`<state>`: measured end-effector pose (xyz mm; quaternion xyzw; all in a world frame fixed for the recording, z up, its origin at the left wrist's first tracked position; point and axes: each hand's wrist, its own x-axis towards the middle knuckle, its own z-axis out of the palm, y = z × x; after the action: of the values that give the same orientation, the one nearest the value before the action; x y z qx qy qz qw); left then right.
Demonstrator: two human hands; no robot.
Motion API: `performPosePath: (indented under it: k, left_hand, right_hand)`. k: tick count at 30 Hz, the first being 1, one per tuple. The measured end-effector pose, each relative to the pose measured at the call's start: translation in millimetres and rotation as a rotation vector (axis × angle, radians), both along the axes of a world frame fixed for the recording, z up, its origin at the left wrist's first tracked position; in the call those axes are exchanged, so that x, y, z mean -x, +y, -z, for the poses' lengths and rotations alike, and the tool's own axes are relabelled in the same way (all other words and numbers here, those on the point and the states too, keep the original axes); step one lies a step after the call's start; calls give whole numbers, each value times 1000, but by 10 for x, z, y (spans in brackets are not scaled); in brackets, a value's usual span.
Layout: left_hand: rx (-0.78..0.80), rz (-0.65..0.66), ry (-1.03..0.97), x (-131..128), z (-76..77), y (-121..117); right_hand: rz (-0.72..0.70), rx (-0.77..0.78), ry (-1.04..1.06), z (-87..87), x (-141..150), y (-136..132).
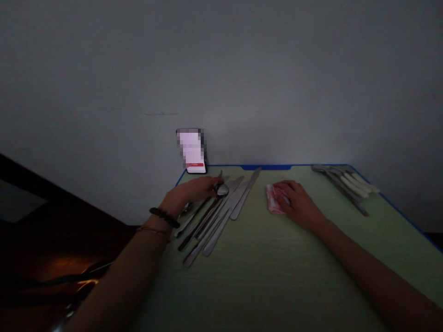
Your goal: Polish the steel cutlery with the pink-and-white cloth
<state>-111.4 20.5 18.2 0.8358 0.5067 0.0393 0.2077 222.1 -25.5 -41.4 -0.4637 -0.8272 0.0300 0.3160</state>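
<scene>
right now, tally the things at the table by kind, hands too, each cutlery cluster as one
Hands: 2 (left hand, right hand)
Cutlery clusters: 2 (left cluster, right cluster)
Cloth: 1
Phone: 1
Total: 6
Single cutlery pieces overlap too much to count surely.
</scene>
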Motion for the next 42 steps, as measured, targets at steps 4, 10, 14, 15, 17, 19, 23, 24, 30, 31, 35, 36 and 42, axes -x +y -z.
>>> performPosePath:
  k: [4, 10, 14, 15, 17, 19, 23, 24, 30, 31, 35, 36, 42]
  left_hand:
    - [-11, -93, -50, 21, 38, 51]
    - [28, -200, -153, 12, 76, 82]
    - [69, -264, -285, -48, 70, 76]
    - [77, -279, -322, -66, 67, 79]
    - [90, -309, -393, -105, 66, 85]
    - [104, -337, -447, -148, 71, 84]
    - [158, -349, -490, -235, 80, 43]
    - [177, -338, -493, -254, 77, 27]
    - [274, -237, -487, -307, 15, -35]
    - [267, -229, -478, -304, 7, -34]
    - [240, -218, -423, -269, 3, -10]
    - [244, -218, -417, -257, 7, -2]
    - [144, -176, -269, -222, 20, 33]
  right_hand:
    - [-1, 4, 0, 7, -4, 6]
    - [-3, -1, -9, 2, -9, 10]
    - [-7, 6, -18, -6, -11, 4]
    - [-6, 8, -19, -8, -11, 1]
    - [-6, 6, -17, -12, -9, -4]
    - [-7, 5, -12, -16, -5, -7]
    - [5, 16, -15, -21, -1, -3]
    - [5, 20, -18, -21, -2, -1]
    - [1, 20, -8, -16, -4, 6]
    - [1, 20, -6, -15, -5, 7]
    - [3, 26, -7, -20, -6, 4]
    - [3, 28, -7, -23, -5, 2]
    - [-1, 32, -9, -32, 4, -3]
